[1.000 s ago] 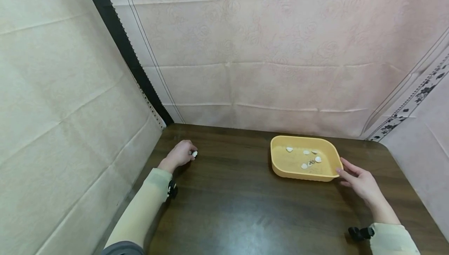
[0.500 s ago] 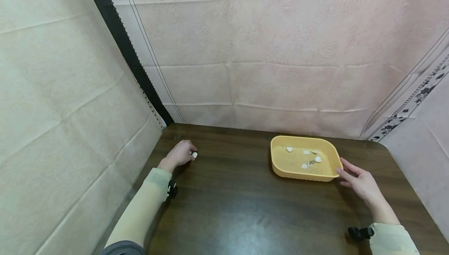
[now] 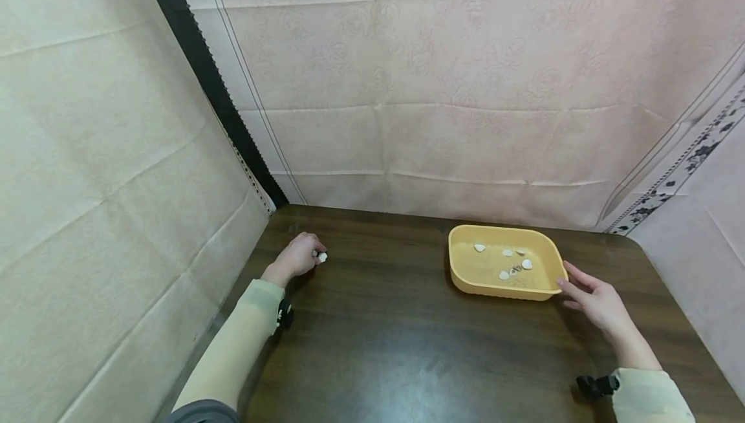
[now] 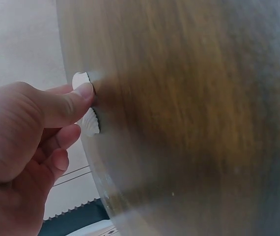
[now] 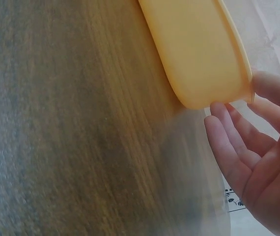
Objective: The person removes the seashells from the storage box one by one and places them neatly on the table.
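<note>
At the far left of the table, my left hand (image 3: pixel 299 257) pinches a white seashell (image 4: pixel 80 80) between thumb and fingers. A second shell with ribs (image 4: pixel 91 122) shows just below the thumb in the left wrist view, close to the fingers; whether they touch it is unclear. My right hand (image 3: pixel 599 300) grips the right end of a shallow yellow tray (image 3: pixel 495 290), thumb at the rim and fingers against the outer wall. Several small pale pieces lie in the tray, among them a white shell (image 3: pixel 526 264); some are too small to tell.
The dark wooden table (image 3: pixel 378 326) is bounded at the back by a pale cloth wall (image 3: pixel 454 86), with another cloth (image 3: pixel 116 184) on the left. The tray stands near the back edge, right of centre.
Both hands and the tray stay almost where they were. The white shell at the left fingertips shifts very slightly.
</note>
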Tool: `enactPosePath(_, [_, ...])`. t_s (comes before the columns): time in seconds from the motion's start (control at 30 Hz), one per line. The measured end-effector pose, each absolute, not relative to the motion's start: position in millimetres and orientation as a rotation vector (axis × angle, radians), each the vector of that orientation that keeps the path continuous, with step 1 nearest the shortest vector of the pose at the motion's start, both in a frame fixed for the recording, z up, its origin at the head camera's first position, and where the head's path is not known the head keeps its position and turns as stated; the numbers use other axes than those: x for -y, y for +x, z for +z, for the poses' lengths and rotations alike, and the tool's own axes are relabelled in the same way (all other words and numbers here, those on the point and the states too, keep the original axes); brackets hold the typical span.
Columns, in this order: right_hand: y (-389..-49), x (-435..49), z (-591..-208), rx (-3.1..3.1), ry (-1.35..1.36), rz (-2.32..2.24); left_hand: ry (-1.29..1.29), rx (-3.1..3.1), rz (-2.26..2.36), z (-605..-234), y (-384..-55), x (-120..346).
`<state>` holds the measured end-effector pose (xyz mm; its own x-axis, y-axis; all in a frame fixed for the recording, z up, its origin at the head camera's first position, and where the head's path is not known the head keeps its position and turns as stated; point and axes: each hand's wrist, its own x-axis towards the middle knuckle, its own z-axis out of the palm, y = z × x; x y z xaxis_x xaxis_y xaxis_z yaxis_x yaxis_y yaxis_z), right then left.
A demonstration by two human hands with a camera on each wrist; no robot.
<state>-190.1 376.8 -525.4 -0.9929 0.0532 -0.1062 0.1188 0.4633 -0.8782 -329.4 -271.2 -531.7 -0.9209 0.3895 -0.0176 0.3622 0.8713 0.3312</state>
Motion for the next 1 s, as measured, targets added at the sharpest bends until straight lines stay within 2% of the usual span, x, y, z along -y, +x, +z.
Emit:
enactPosePath(0.47, [-189,-376,-523,-2.625,0.165,-1.576,0.677,-2.974,0.469,-529,-328,272])
enactPosePath(0.7, [-190,-375,-521,-2.615,0.2,-1.542,0.697,-2.987,0.618,-527,-328,265])
enactPosePath(0.83, [-189,-374,-520,-2.612,0.21,-1.547,0.742,-2.962,0.856,-523,-329,241])
enactPosePath(1.0, [-189,-373,-520,-2.615,0.227,-1.536,0.822,-2.923,1.129,-508,-325,184])
